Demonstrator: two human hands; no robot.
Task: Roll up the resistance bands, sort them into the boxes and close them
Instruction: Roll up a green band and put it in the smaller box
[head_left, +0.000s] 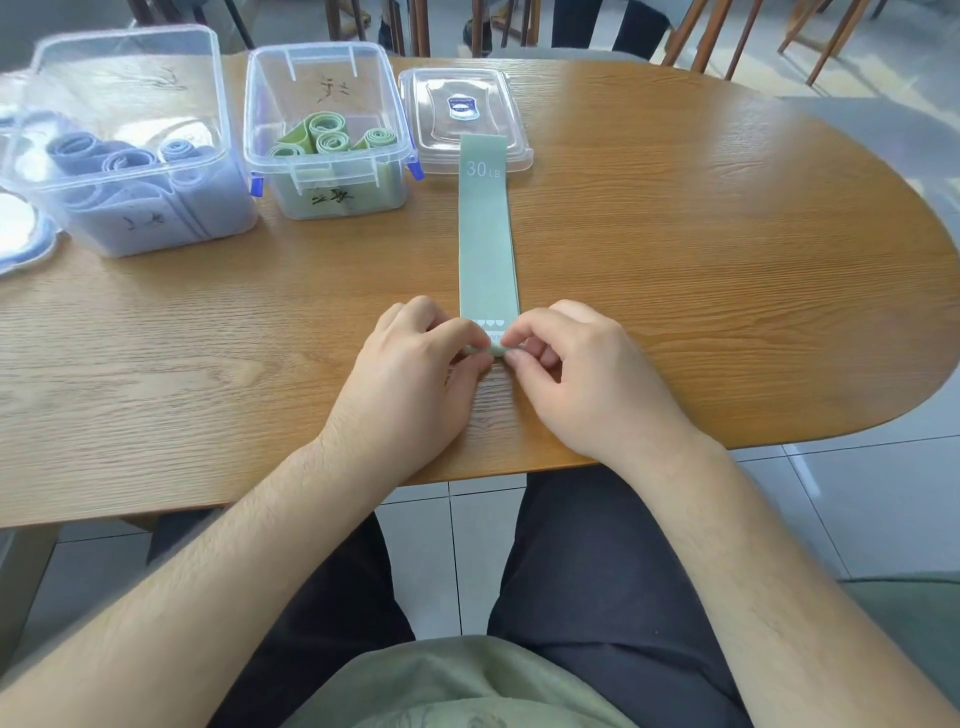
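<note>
Two hands are working on one sage-green resistance band (488, 234) in the head view. The left hand (415, 358) and the right hand (576, 364) are meeting at the band's near end. The fingers (524, 325) of both hands are curled and clamped on the small first turn of the roll, pinching it from either side.

The rest of the band is lying flat on the worktop (701, 260) and running straight away from the fingers. Its far end, marked "30 LB", is overlapping a clear lid (467, 78) lying beyond them.

Beyond the fingers and to their left, an open green-band box (317, 49) is holding rolled green bands (332, 137). Further left again, an open blue-band box (223, 104) is holding blue-grey rolls (104, 156).

Assessment: rolling is only beginning, with nearly the whole length lying unrolled. The band is appearing thin, soft and light, a flat doubled loop with some spring in it. The coil is likely to be trying to unwind whenever pressure is eased. It is best taken at both edges of the roll, with thumbs and forefingers pressing evenly so the turns are not skewing sideways. For the lift to the green-band box, a pinch across the finished coil is looking advisable. Breakage is not appearing to be a concern.
</note>
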